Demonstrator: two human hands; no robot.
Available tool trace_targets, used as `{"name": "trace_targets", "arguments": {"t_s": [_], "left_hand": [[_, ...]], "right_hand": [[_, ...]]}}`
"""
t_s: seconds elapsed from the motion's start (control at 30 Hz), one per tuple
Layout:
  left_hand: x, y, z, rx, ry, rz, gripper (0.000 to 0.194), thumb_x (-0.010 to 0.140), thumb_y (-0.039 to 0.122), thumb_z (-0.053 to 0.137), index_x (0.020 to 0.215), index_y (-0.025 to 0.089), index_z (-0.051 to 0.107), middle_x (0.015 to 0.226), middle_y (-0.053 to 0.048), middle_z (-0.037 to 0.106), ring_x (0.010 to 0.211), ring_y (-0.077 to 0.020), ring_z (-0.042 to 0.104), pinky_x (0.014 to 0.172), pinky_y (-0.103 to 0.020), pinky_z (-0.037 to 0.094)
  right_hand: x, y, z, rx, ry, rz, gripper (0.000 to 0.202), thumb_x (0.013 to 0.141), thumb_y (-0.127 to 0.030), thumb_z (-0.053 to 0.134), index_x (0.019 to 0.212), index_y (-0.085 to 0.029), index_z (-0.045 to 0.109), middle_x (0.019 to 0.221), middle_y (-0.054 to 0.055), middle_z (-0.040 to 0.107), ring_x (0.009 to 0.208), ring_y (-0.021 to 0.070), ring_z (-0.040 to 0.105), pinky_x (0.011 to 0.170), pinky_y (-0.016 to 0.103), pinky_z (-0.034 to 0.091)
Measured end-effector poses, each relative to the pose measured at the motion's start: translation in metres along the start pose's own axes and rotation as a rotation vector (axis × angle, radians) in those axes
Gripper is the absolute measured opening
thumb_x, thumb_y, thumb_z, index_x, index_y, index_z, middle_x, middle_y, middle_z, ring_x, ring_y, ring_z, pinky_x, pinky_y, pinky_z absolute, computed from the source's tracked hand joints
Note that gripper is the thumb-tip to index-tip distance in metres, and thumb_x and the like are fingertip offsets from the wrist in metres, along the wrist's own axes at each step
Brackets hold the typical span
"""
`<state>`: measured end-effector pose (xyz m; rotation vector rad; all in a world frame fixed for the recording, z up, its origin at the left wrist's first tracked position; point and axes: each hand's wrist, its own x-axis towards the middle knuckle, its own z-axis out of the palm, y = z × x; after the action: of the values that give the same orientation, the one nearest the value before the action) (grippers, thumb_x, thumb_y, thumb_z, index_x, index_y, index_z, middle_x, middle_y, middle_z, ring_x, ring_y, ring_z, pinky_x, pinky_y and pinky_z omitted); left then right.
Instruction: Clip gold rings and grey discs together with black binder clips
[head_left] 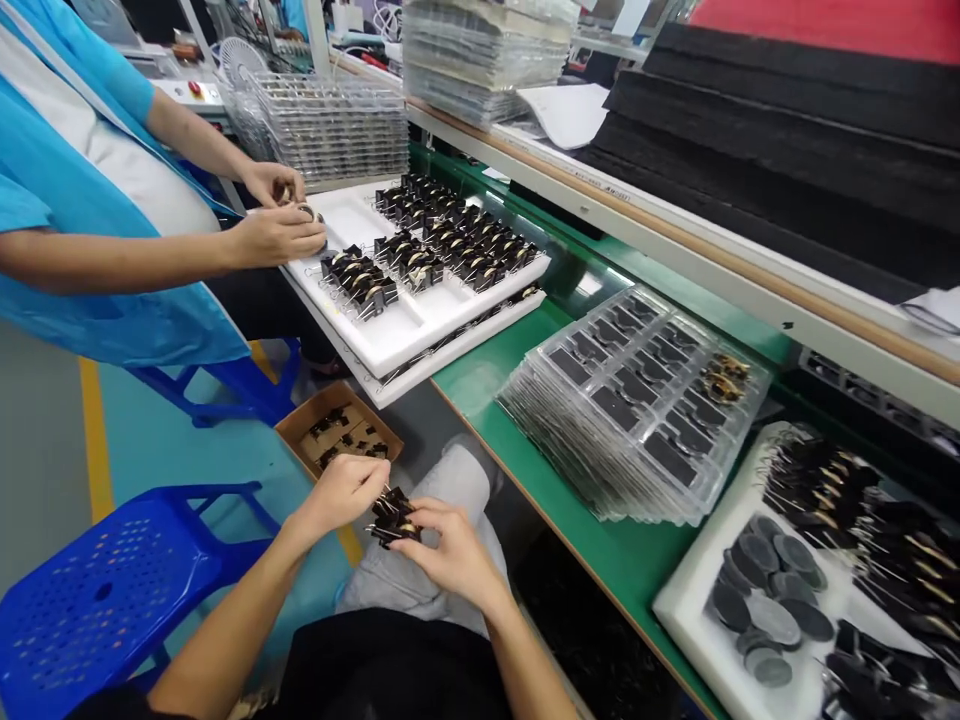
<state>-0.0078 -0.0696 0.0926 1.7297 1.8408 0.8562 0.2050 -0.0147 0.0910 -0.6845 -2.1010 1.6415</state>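
green bench | teal floor, blue stool | left hand, right hand gripping clips

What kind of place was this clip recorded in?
Probably a factory assembly workshop: a green workbench carries stacked clear trays, a white foam tray holds rows of black binder clips, and a co-worker in blue handles small parts alongside.

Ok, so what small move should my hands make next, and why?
Perhaps pinch the upper wire handle with your left hand while your right hand steadies the black clips with silver wire handles. The right fingers already grip the cluster, and the left fingertips sit right by its upper wires, though whether they're pressing is hard to tell.
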Motion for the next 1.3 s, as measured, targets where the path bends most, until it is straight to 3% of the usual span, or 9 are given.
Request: {"name": "trace_targets", "arguments": {"t_s": [0.27, 0.43, 0.53, 0.63, 0.77, 0.93, 1.1, 1.2, 1.3], "left_hand": [[0.024, -0.026, 0.025, -0.101, 0.291, -0.194, 0.056, 0.102, 0.040, 0.037, 0.057, 0.020, 0.063, 0.056, -0.004, 0.066, 0.055, -0.0156, 0.064, 0.062, -0.026, 0.044], [0.045, -0.068, 0.004, 0.110, 0.349, -0.547, 0.056, 0.102, 0.044, 0.032, 0.069, 0.019, 0.071, 0.067, -0.009, 0.068, 0.070, -0.0239, 0.067, 0.066, -0.030, 0.044], [0.050, -0.085, -0.007, 0.222, 0.341, -0.615, 0.043, 0.096, 0.052, 0.048, 0.087, 0.019, 0.074, 0.089, -0.015, 0.070, 0.086, -0.0317, 0.066, 0.066, -0.032, 0.042], [0.044, -0.074, 0.002, 0.124, 0.257, -0.478, 0.044, 0.100, 0.050, 0.038, 0.100, 0.021, 0.071, 0.103, -0.014, 0.070, 0.092, -0.0286, 0.065, 0.071, -0.031, 0.043], [0.029, -0.033, 0.027, -0.012, 0.108, -0.254, 0.050, 0.102, 0.046, 0.034, 0.074, 0.020, 0.066, 0.073, -0.006, 0.067, 0.067, -0.0184, 0.059, 0.067, -0.028, 0.041], [0.026, -0.012, 0.045, -0.057, 0.371, -0.207, 0.054, 0.100, 0.040, 0.039, 0.052, 0.021, 0.057, 0.055, -0.005, 0.061, 0.052, -0.0155, 0.056, 0.058, -0.028, 0.040], [0.034, -0.051, 0.027, -0.239, 0.636, -0.418, 0.056, 0.099, 0.044, 0.040, 0.053, 0.020, 0.062, 0.054, -0.005, 0.061, 0.054, -0.0170, 0.057, 0.058, -0.028, 0.042], [0.040, -0.087, 0.010, -0.137, 0.584, -0.613, 0.050, 0.096, 0.051, 0.045, 0.070, 0.018, 0.071, 0.077, -0.012, 0.071, 0.082, -0.0269, 0.066, 0.071, -0.032, 0.046], [0.040, -0.102, 0.007, -0.151, 0.463, -0.663, 0.048, 0.089, 0.057, 0.056, 0.103, 0.014, 0.074, 0.118, -0.021, 0.069, 0.119, -0.0373, 0.057, 0.083, -0.037, 0.048]], "right_hand": [[0.028, 0.017, -0.002, 0.023, 0.070, 0.044, 0.006, 0.085, -0.025, 0.078, 0.090, -0.023, 0.080, 0.097, 0.005, 0.073, 0.091, 0.0226, 0.067, 0.081, 0.032, 0.048], [0.042, 0.042, -0.003, 0.112, 0.113, 0.108, 0.013, 0.086, -0.031, 0.074, 0.080, -0.020, 0.077, 0.089, 0.004, 0.070, 0.076, 0.0190, 0.059, 0.067, 0.030, 0.043], [0.050, 0.052, -0.003, 0.110, 0.120, 0.118, 0.026, 0.087, -0.035, 0.072, 0.067, -0.018, 0.071, 0.071, 0.001, 0.060, 0.063, 0.0152, 0.046, 0.058, 0.029, 0.033], [0.055, 0.056, -0.003, 0.098, 0.112, 0.107, 0.026, 0.086, -0.032, 0.074, 0.065, -0.019, 0.068, 0.069, -0.001, 0.056, 0.065, 0.0153, 0.046, 0.061, 0.029, 0.033], [0.054, 0.055, 0.000, 0.009, 0.082, 0.087, 0.020, 0.085, -0.029, 0.076, 0.069, -0.019, 0.068, 0.075, 0.000, 0.061, 0.071, 0.0168, 0.054, 0.065, 0.029, 0.037], [0.051, 0.045, 0.005, 0.018, 0.097, 0.117, 0.015, 0.085, -0.030, 0.076, 0.074, -0.020, 0.073, 0.080, 0.002, 0.066, 0.074, 0.0185, 0.059, 0.069, 0.030, 0.040], [0.048, 0.045, 0.006, 0.309, 0.191, 0.206, 0.011, 0.080, -0.031, 0.080, 0.075, -0.022, 0.078, 0.084, 0.004, 0.070, 0.080, 0.0206, 0.059, 0.075, 0.031, 0.044], [0.050, 0.055, 0.009, 0.514, 0.205, 0.272, 0.022, 0.075, -0.040, 0.083, 0.070, -0.019, 0.077, 0.077, 0.004, 0.070, 0.070, 0.0181, 0.058, 0.068, 0.031, 0.046], [0.059, 0.062, 0.015, 0.706, 0.168, 0.335, 0.037, 0.071, -0.051, 0.085, 0.079, -0.016, 0.078, 0.078, 0.005, 0.073, 0.070, 0.0179, 0.064, 0.071, 0.032, 0.053]]}}
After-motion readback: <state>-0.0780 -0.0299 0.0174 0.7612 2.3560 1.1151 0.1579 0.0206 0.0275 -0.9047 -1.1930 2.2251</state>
